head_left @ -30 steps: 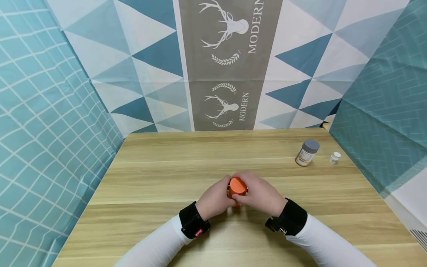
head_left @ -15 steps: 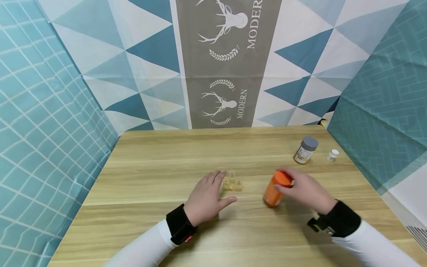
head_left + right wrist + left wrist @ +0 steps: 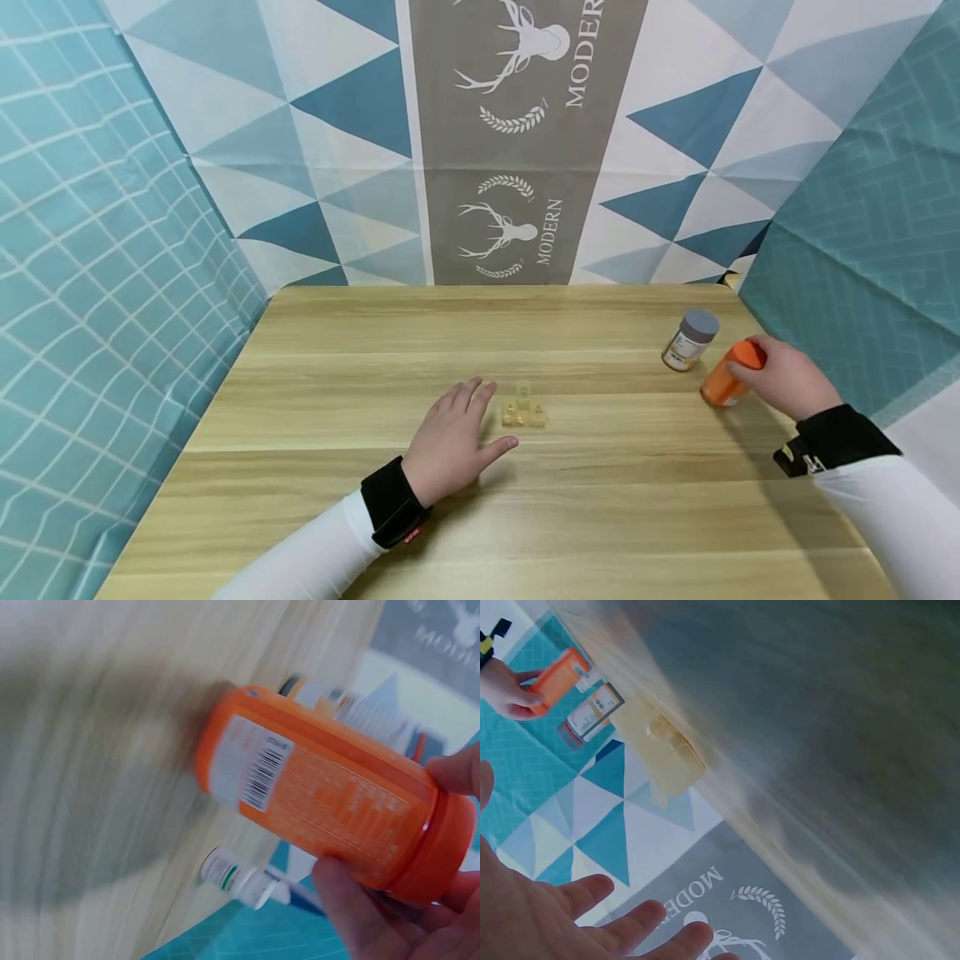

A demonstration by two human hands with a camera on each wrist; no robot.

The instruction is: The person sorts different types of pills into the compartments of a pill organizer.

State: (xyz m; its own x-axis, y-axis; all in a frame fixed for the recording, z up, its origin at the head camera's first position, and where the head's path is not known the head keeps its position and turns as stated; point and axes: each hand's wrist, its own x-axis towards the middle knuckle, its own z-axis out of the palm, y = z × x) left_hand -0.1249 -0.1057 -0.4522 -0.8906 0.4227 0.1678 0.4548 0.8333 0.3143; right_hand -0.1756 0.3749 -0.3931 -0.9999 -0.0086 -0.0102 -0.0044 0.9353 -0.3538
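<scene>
An orange pill bottle point(image 3: 726, 377) with an orange cap is gripped near its top by my right hand point(image 3: 791, 379), at the right side of the table. It leans a little, and in the right wrist view the bottle point(image 3: 300, 787) shows a barcode label. My left hand point(image 3: 452, 442) has its fingers spread beside a small clear yellowish pill organizer point(image 3: 523, 414), apart from it. One lid of the organizer point(image 3: 660, 746) seems to stand up.
A grey-capped bottle point(image 3: 690, 340) stands just left of the orange one. The small white bottle point(image 3: 236, 877) shows in the right wrist view, close to the orange bottle. A teal cloth point(image 3: 862, 217) hangs along the table's right edge.
Both hands were round the orange bottle over the organizer. The left hand has let go and drawn back left, while the right hand has carried the bottle to the right, near the other bottles.
</scene>
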